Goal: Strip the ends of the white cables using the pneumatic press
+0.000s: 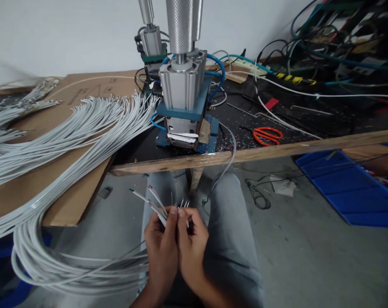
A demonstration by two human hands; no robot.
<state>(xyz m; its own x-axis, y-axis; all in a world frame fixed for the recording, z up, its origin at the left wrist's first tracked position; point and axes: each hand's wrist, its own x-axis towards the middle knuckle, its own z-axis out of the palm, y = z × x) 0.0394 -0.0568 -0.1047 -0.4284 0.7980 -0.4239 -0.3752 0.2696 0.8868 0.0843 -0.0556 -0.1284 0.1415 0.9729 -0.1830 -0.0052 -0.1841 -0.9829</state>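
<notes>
My left hand [162, 237] is closed around several white cables [153, 206], whose ends fan out up and to the left. Dark and reddish tips show on some of these ends. Pressed against it, my right hand [192, 235] is also closed, its thumb and fingers pinching cable ends [183, 204] that poke up above the fingertips. Both thumbs meet side by side over my lap. From the left, a thick loop of white cable [68, 269] runs toward my left hand; the fingers hide exactly what each one grips.
A pneumatic press [181, 94] stands at the edge of the black bench [142, 149]. Orange-handled scissors [267, 135] lie to its right. Bundled white cables [85, 124] rest on cardboard [75, 209] at left. A blue bin [344, 192] sits low at right.
</notes>
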